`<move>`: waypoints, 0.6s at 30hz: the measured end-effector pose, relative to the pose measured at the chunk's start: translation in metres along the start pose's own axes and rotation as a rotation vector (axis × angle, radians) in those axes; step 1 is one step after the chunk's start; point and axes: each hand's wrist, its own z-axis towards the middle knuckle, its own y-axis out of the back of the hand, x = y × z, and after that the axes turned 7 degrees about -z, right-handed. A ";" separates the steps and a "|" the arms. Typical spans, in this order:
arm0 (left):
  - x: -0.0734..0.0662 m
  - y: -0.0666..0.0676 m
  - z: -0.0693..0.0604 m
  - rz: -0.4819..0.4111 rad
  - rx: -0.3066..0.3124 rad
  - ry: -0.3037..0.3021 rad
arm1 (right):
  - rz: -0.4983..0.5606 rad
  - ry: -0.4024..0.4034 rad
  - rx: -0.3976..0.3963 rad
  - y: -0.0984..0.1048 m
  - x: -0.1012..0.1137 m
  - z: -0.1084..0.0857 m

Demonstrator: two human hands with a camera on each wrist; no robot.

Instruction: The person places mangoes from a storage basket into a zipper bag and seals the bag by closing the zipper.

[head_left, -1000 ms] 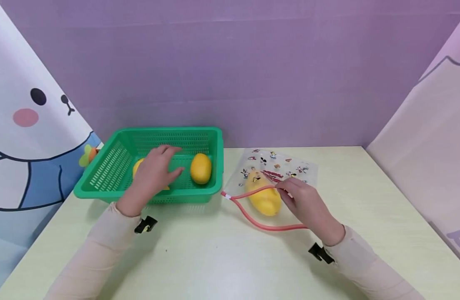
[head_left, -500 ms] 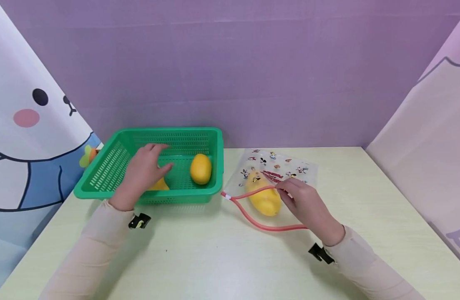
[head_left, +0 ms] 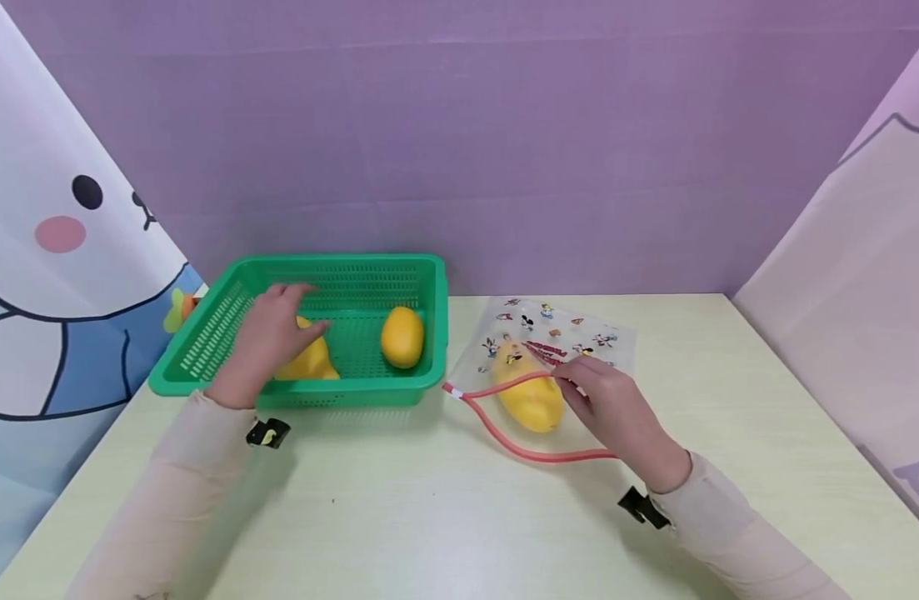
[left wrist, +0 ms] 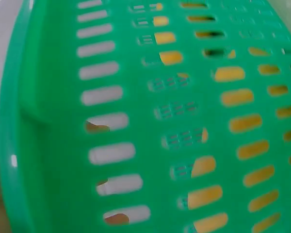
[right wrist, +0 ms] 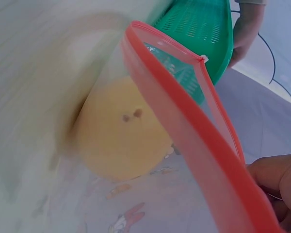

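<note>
- Green basket point(head_left: 377, 387) holds yellow fruit point(head_left: 311, 361), partly blocked from me by the spread left hand point(head_left: 267, 337).
- Right hand point(head_left: 612, 404) pinches the bag's point(head_left: 545, 329) red rim point(head_left: 526, 454).
- Pale table point(head_left: 429, 525), purple backdrop point(head_left: 459, 150).

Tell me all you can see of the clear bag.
The clear bag looks like thin plastic, printed with small cartoon figures and red print. Its red-edged mouth gapes toward the person, with a white piece at the left corner. It lies on the table, right of the green basket, one yellow fruit inside; the right hand pinches the mouth's edge.
</note>
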 end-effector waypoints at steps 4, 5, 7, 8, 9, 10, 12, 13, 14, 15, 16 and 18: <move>0.005 0.003 0.002 0.012 0.039 0.035 | -0.007 0.003 -0.009 0.000 -0.001 -0.001; 0.006 0.003 0.002 0.008 0.054 0.047 | -0.009 0.005 -0.011 0.000 -0.001 -0.001; 0.008 0.003 0.004 0.007 0.080 0.068 | -0.013 0.009 -0.016 0.000 -0.001 -0.001; 0.009 0.003 0.004 0.004 0.091 0.079 | -0.015 0.010 -0.016 0.000 -0.001 0.000; 0.011 0.003 0.004 0.000 0.099 0.089 | -0.016 0.011 -0.015 0.001 -0.001 0.000; 0.012 0.002 0.005 -0.005 0.107 0.099 | -0.017 0.012 -0.015 0.001 -0.001 0.000; 0.016 0.002 0.005 -0.011 0.121 0.115 | -0.017 0.015 -0.015 0.000 0.000 0.000; 0.018 0.002 0.006 -0.013 0.128 0.122 | -0.017 0.017 -0.016 0.000 0.000 0.001; 0.020 0.001 0.006 -0.015 0.138 0.130 | -0.018 0.019 -0.018 0.000 0.000 0.001; 0.022 0.001 0.007 -0.015 0.149 0.137 | -0.017 0.022 -0.020 0.000 0.000 0.001; 0.023 0.001 0.008 -0.013 0.162 0.144 | -0.017 0.024 -0.022 0.000 0.000 0.000; 0.026 0.000 0.009 -0.013 0.189 0.161 | -0.016 0.029 -0.027 0.000 0.000 0.000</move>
